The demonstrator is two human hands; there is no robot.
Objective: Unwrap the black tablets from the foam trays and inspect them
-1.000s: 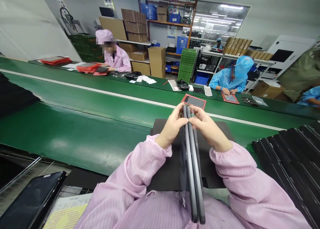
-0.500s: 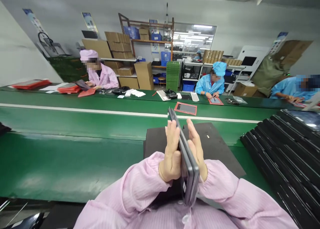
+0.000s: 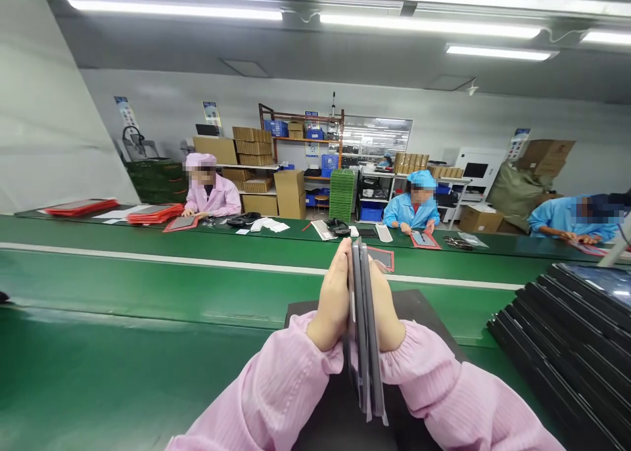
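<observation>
The left hand and right hand, both flat with fingers extended, press together from either side on two thin dark-grey rectangular panels. The panels stand edge-on above a black foam mat. Stacked black trays lie to the right. Beyond the fingertips, a red-framed flat tray rests on the green conveyor belt.
</observation>
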